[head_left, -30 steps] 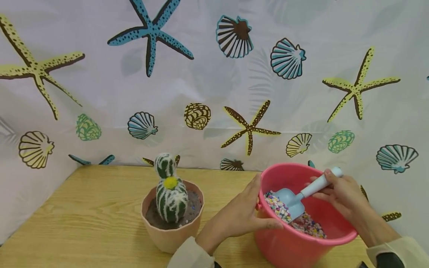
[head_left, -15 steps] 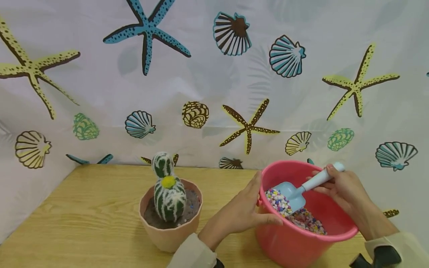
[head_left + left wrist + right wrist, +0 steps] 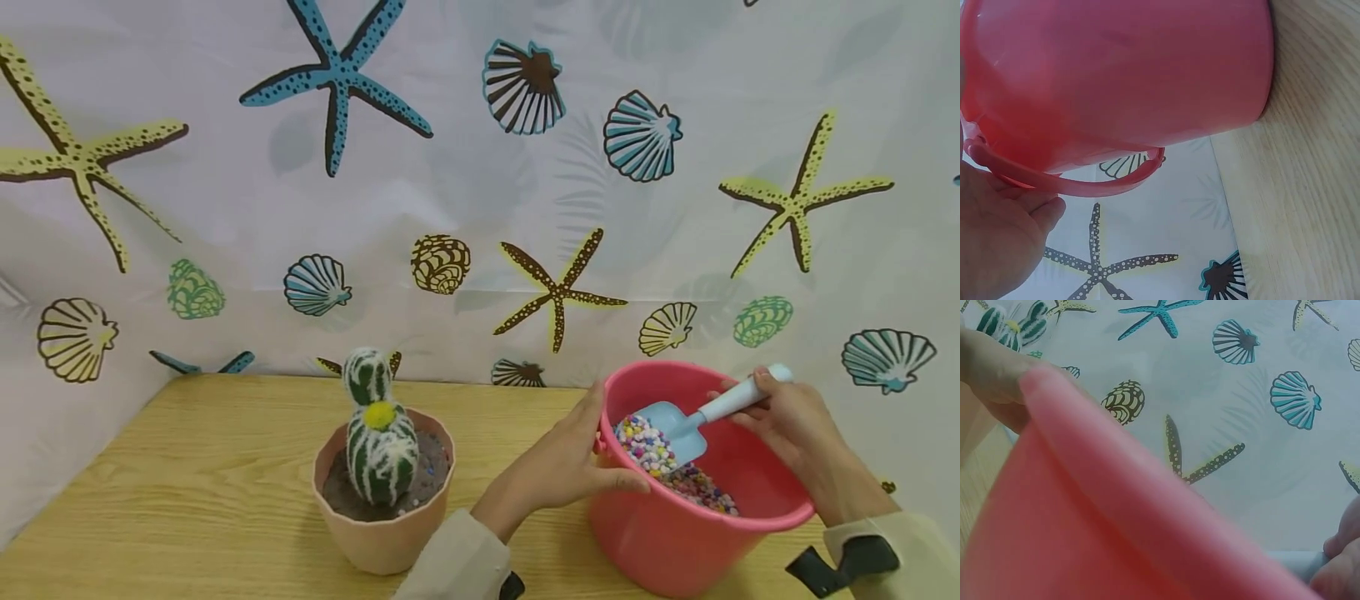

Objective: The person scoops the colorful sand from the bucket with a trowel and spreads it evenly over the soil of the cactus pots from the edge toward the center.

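Note:
A pink bucket [image 3: 652, 542] leans on the table at the right of the head view, with small multicoloured pebbles [image 3: 697, 487] inside. My left hand [image 3: 562, 471] grips its left rim, thumb along the near side. The left wrist view shows the bucket's curved handle [image 3: 1079, 186] beside the fingertips. Over the bucket's mouth, my right hand [image 3: 798, 429] holds a small light-blue shovel [image 3: 731, 402] by its handle. Its blade points down and left into the bucket, beside a heap of pebbles [image 3: 647, 442]. In the right wrist view the bucket's rim [image 3: 1147, 481] hides most of the shovel.
Left of the bucket, a peach flowerpot [image 3: 375, 542] stands on the wooden table [image 3: 187, 483]. It holds a toy-like striped cactus [image 3: 382, 462] with a yellow flower, set in dark soil. A cloth backdrop [image 3: 465, 183] printed with starfish and shells rises behind the table.
The bucket has shifted slightly to the right, with my left hand on its rim. My right hand and the shovel have moved right and a little up.

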### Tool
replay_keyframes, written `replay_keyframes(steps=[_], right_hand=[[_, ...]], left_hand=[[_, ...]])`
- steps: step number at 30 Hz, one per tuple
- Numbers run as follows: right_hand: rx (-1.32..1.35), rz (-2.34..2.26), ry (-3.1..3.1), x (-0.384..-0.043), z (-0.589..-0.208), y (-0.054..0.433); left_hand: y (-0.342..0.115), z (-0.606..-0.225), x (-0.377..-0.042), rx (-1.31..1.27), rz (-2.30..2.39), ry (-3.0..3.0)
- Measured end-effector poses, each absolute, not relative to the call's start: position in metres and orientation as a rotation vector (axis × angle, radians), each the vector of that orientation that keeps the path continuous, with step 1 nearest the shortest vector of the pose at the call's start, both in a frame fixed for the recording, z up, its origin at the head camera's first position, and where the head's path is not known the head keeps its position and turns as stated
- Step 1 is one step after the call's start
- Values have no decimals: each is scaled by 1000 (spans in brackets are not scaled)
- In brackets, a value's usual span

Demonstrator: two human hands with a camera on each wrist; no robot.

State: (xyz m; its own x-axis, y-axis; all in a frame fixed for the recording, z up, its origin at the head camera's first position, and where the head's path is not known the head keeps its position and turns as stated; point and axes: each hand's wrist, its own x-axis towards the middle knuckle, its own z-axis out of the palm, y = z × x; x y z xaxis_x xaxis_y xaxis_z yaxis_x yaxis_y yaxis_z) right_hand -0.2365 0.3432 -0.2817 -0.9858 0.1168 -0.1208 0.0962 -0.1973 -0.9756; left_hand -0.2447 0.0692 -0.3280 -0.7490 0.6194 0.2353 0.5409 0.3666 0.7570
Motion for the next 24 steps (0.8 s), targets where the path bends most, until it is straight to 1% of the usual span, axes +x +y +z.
replay_keyframes(steps=[8, 14, 24], right_hand=[[-270, 2425, -1961, -231, -282, 338], [-273, 2445, -1936, -230, -283, 337], [-324, 2496, -1859, -229, -277, 342]], left_hand=[[65, -330, -237, 1107, 1441, 2473], [60, -330, -227, 1063, 1363, 2567], [45, -325, -215, 1157, 1265, 2648]])
